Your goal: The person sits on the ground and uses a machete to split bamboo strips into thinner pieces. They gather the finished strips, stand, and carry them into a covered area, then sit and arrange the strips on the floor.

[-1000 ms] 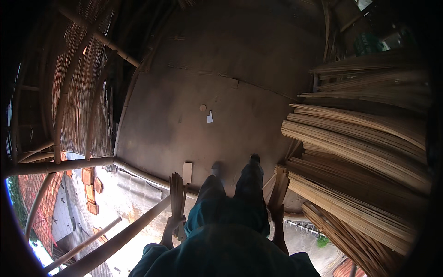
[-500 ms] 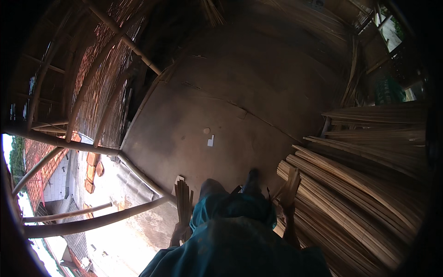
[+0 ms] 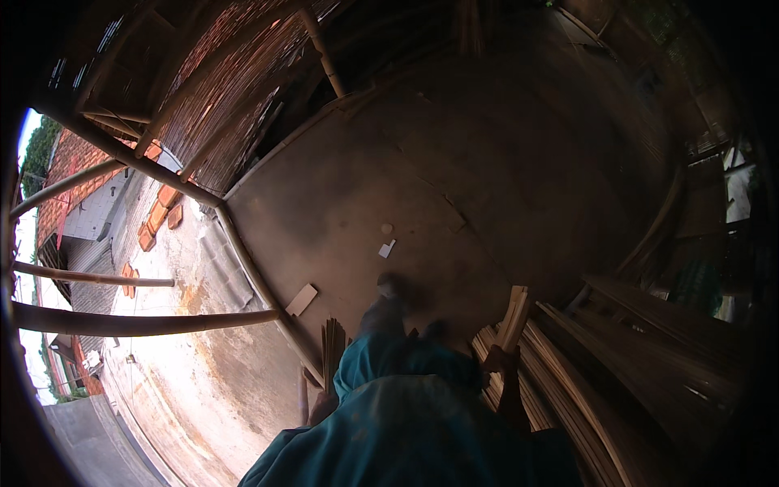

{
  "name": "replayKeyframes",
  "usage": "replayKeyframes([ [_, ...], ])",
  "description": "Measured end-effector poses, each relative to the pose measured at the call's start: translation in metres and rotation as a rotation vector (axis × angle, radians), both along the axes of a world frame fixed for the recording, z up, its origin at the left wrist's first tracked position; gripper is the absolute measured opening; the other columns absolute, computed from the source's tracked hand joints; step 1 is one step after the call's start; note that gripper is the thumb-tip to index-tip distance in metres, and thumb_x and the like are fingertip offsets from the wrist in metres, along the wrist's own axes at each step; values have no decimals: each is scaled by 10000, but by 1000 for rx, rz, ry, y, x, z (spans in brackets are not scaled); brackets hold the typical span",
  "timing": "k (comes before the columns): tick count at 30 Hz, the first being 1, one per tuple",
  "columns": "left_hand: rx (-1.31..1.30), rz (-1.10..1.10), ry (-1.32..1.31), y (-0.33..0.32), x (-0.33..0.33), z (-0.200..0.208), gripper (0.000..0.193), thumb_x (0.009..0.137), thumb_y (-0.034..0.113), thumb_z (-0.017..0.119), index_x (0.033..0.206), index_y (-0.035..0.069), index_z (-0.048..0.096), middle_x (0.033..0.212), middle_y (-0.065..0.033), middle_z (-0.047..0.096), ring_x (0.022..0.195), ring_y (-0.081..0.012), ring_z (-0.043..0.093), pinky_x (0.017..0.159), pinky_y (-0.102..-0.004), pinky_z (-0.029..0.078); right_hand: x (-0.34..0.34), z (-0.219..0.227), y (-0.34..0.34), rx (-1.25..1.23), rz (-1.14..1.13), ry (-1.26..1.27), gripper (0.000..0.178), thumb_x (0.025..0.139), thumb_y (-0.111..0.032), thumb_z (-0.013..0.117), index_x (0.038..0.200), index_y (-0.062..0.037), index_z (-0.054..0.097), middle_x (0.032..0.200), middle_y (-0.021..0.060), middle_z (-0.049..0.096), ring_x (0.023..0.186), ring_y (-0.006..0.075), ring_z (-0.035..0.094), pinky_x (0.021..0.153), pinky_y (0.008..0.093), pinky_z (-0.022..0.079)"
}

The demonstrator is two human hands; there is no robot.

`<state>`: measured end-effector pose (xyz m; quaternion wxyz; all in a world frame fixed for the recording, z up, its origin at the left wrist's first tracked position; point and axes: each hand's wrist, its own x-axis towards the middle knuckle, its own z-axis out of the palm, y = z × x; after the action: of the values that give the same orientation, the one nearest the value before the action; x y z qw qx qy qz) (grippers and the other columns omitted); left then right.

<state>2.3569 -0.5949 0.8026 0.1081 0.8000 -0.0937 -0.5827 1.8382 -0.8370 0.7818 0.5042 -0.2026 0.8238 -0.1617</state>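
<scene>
Down at my left side, my left hand [image 3: 323,407] is closed around a bundle of thin wooden strips [image 3: 331,347] that stands nearly upright. On the other side, my right hand [image 3: 501,361] grips a second bundle of pale flat strips [image 3: 513,315], its upper end tilted slightly to the right. This bundle is beside a large stack of long strips [image 3: 560,381] and overlaps it in view. Most of both forearms is hidden by my teal clothing [image 3: 406,422]. The fingers of the left hand show only dimly.
Bamboo rails and posts [image 3: 268,284] run along the floor's left edge, with a bright concrete surface [image 3: 195,357] beyond them. On the brown floor [image 3: 324,219] lie a small white piece [image 3: 387,248] and a flat pale board [image 3: 302,299]. More long strips [image 3: 649,308] lie at right.
My view has turned to the right, and one foot has stepped forward. The flat board shows more fully beside the railing. Both hands still hold their bundles.
</scene>
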Motion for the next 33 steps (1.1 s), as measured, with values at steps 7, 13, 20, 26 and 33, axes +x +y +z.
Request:
replayKeyframes([
  [7, -134, 180, 4, -55, 39, -4, 236, 841, 148, 799, 1030, 24, 730, 838, -72, 722, 722, -164, 698, 622, -349, 562, 47, -26, -49, -182, 418, 121, 570, 807, -379, 831, 1193, 9, 675, 1031, 151, 733, 931, 230, 730, 820, 382, 591],
  [13, -291, 330, -19, -97, 89, -11, 241, 839, 133, 803, 1042, 26, 729, 842, -71, 723, 720, -161, 698, 615, -347, 564, 74, -48, -109, -117, 687, 89, 771, 822, -470, 817, 1348, 16, 529, 1245, 207, 597, 1143, 311, 578, 994, 449, 472],
  [20, -206, 215, -106, -144, 105, 26, 259, 858, 201, 770, 1028, 18, 701, 813, -54, 688, 720, -151, 672, 597, -328, 530, 83, -36, -160, 72, 679, 240, 1230, 717, -656, 833, 1566, 47, 287, 1596, 296, 330, 1474, 445, 331, 1214, 495, 311],
  [26, -314, 376, 26, -128, 71, -37, 387, 794, 266, 820, 1054, -1, 718, 840, -103, 728, 714, -179, 701, 591, -371, 547, -7, -106, -182, -109, 865, 498, 1291, 640, -781, 804, 1462, 132, 407, 1399, 349, 526, 1296, 466, 522, 1050, 484, 462],
  [33, -101, 340, 45, -93, 50, -68, 366, 796, 268, 817, 1026, 0, 722, 814, -95, 722, 691, -172, 694, 580, -370, 542, 50, -76, -198, -6, 811, 448, 1286, 606, -951, 603, 1378, 75, 541, 1229, 323, 624, 1141, 469, 589, 964, 552, 458],
])
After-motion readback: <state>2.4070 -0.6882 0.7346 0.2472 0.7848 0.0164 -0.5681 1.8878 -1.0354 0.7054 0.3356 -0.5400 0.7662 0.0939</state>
